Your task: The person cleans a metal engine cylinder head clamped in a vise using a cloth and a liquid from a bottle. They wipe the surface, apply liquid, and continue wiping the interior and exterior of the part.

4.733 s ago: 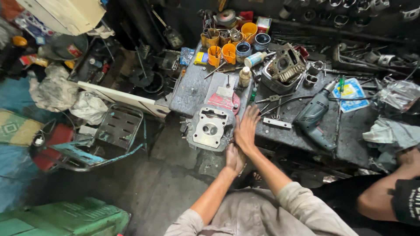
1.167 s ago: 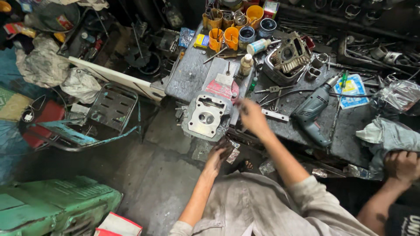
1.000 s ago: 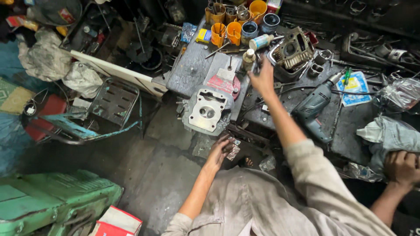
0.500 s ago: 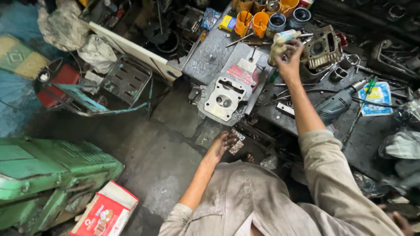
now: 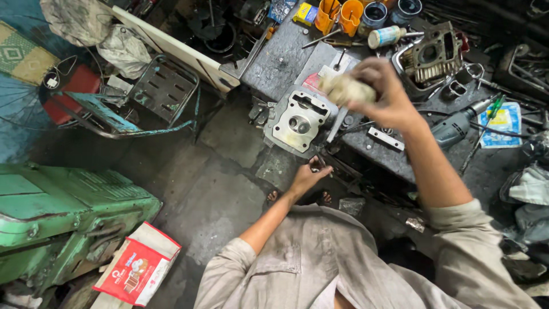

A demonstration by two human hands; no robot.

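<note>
My right hand (image 5: pixel 384 91), raised over the bench (image 5: pixel 274 57), has its fingers clenched round a pale wad (image 5: pixel 346 90) above the cylinder head (image 5: pixel 297 121); my left hand (image 5: pixel 307 177) grips a small dark part (image 5: pixel 316 166) below the bench edge.

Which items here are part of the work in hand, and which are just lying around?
In hand:
right hand gripping a pale bottle
left hand holding a small dark part, too small to identify
cylinder head at the bench edge, between the hands

Lying about:
drill
orange cups
engine casing
green machine
red-and-white packet
</note>
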